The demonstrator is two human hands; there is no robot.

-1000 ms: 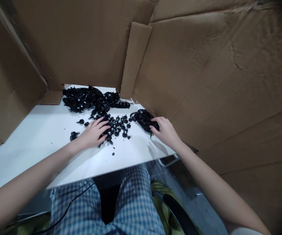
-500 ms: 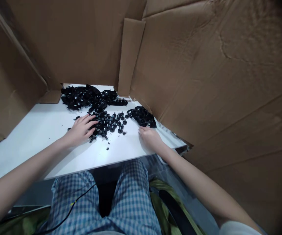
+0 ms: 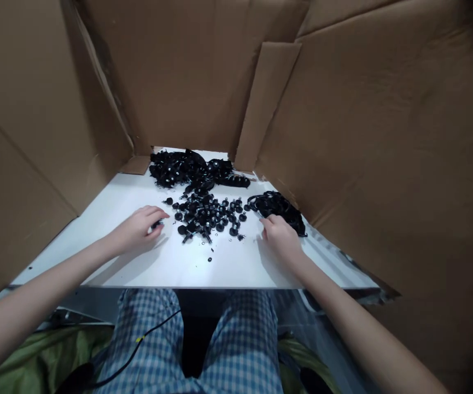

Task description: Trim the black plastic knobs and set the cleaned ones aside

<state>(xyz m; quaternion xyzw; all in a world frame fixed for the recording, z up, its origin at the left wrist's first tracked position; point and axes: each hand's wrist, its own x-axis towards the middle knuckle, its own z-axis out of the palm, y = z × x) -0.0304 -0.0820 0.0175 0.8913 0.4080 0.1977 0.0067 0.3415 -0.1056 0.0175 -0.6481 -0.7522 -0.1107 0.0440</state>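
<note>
My left hand point(image 3: 141, 229) is closed around a small black piece point(image 3: 157, 223) at the left of the loose pile; it resembles the round-headed parts there, but is mostly covered by fingers. In the middle lies a pile of black round-headed parts with metal studs point(image 3: 207, 213). My right hand point(image 3: 281, 238) is closed in a pinch beside a heap of thin black strips or rings point(image 3: 279, 205). A small pale tip shows at its fingertips, too small to name.
A larger heap of black pieces point(image 3: 182, 168) lies at the back of the white table point(image 3: 228, 268). Tall cardboard walls point(image 3: 179, 76) enclose the back and both sides. Small black scraps dot the table near its front edge. A thin cable point(image 3: 158, 326) crosses my lap.
My left hand has drawn back from the middle pile toward the left and closed on a small black piece. The right hand stays beside the strip heap. The camera view has turned left.
</note>
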